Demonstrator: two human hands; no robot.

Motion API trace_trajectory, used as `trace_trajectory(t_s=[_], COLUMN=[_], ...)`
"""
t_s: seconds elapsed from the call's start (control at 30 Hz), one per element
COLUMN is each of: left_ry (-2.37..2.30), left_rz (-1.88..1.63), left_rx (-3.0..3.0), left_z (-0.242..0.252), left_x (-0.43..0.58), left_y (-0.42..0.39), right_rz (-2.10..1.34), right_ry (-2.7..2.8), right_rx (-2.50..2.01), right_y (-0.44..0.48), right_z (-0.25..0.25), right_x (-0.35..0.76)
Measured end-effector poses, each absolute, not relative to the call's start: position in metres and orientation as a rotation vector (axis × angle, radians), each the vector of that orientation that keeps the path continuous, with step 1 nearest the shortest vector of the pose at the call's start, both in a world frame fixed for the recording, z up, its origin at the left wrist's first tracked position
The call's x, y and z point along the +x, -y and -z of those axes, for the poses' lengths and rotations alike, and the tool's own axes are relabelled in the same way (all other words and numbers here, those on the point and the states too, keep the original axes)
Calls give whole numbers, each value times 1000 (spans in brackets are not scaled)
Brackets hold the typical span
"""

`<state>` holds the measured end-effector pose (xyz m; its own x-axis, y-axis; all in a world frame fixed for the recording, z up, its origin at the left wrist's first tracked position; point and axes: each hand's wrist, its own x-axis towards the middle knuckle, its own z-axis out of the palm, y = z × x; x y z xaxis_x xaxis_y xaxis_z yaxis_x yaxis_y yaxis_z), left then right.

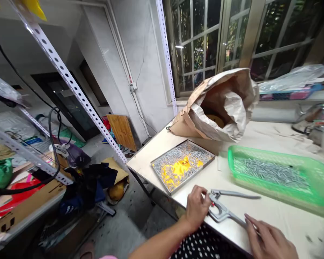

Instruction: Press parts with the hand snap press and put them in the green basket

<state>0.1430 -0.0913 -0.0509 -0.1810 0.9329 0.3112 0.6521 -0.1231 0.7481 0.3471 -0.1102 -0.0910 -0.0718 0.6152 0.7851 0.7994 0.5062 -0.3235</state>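
A grey metal hand plier tool (224,208) lies on the white table (272,216) near its front edge, its long handles spread apart. My left hand (196,208) is pinched at the tool's jaw end, where a small red part shows. My right hand (270,239) rests on the end of the lower handle, fingers curled over it. A shallow metal tray (182,164) with a yellow bottom holds several small silver metal pieces. A green plastic basket (280,174) to the right holds many more of them.
An open brown paper sack (218,106) lies behind the tray. A metal pot (314,117) stands at the far right. Perforated shelf posts (70,81) and cluttered shelves with bags and black cables fill the left. Barred windows (205,39) run behind the table.
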Motion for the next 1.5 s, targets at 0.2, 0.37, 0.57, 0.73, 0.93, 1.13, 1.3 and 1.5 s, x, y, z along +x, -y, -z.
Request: trace_trajectory(t_s=[0.2, 0.37, 0.57, 0.73, 0.93, 1.13, 1.3, 1.5], left_ry=[-1818, -1849, -1799, -1798, -1756, -1640, -1608, -1588], left_rz=[-1254, -1342, -1396, -1429, -1462, -1419, -1331, -1336], left_rx=[1852, 1881, 2020, 2074, 2146, 2247, 2345, 2368], left_z=[49, 55, 64, 70, 74, 74, 70, 70], left_x=[144, 144, 144, 143, 138, 137, 140, 142], left_y=[94, 96, 97, 99, 99, 96, 91, 89], right_rz=[309, 218, 200, 207, 212, 93, -25, 144], right_ry=[1772, 1719, 1711, 1675, 1647, 1556, 1479, 1521], right_rx=[-1321, -1339, -1381, -1379, -1382, -1419, -1426, -1406], right_y=[120, 122, 123, 124, 127, 126, 131, 149], right_z=[68, 70, 76, 76, 73, 72, 64, 56], right_x=[340, 336, 335, 331, 327, 329, 337, 370])
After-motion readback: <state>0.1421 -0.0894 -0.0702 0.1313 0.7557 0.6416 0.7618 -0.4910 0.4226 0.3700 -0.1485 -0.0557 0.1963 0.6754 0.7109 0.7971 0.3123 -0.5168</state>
